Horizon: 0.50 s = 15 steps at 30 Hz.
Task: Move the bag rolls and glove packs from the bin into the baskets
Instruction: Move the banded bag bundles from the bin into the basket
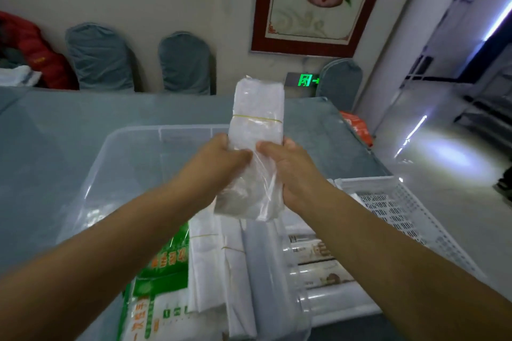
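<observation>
A long clear pack of plastic bags (257, 116), bound by a yellow rubber band, stands upright above the clear plastic bin (130, 152). My left hand (221, 166) grips its left side and my right hand (285, 166) grips its right side, both near its middle. Down in the bin lie a green-and-white glove pack (163, 266), white bag bundles (221, 263) tied with rubber bands, and clear bag rolls (318, 266) with printed labels. A white perforated basket (388, 202) sits to the right of the bin.
The bin and basket rest on a table with a grey-blue cloth (55, 147). Grey-covered chairs (182, 63) line the far side by the wall. An orange packet (357, 127) lies at the table's far right corner. A red jacket (30, 47) sits far left.
</observation>
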Each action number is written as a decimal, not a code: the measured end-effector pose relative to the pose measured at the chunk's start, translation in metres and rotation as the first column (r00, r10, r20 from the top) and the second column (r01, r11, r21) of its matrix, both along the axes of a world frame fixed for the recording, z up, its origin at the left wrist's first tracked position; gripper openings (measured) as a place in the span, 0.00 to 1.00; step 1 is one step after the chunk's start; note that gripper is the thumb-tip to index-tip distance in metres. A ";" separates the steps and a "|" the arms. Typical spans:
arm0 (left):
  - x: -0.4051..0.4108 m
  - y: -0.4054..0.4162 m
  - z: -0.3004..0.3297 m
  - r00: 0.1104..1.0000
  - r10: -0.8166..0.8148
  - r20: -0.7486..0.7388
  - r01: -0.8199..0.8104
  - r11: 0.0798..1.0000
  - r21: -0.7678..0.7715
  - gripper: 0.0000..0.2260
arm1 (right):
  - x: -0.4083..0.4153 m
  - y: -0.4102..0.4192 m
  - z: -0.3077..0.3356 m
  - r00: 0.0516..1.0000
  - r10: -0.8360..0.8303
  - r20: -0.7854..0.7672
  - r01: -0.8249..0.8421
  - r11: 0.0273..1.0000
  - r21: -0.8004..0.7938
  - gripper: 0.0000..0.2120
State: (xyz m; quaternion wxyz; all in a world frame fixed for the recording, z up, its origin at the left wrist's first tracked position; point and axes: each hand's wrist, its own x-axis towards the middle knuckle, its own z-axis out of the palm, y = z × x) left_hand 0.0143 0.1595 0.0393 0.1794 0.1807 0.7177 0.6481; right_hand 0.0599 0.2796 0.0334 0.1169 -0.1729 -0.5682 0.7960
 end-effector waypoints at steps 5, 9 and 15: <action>0.018 0.083 0.004 1.000 0.002 -0.017 -0.004 0.993 -0.121 0.08 | 0.028 0.079 0.002 0.997 -0.050 -0.050 0.050 0.999 -0.007 0.08; 0.037 0.153 0.000 0.997 -0.075 -0.031 0.071 0.990 -0.124 0.07 | 0.052 0.154 -0.011 0.997 -0.074 -0.023 0.073 0.997 -0.020 0.08; 0.071 0.280 -0.016 0.939 -0.341 -0.035 0.332 0.931 -0.154 0.16 | 0.089 0.281 -0.039 0.985 -0.132 0.107 0.124 0.989 0.083 0.09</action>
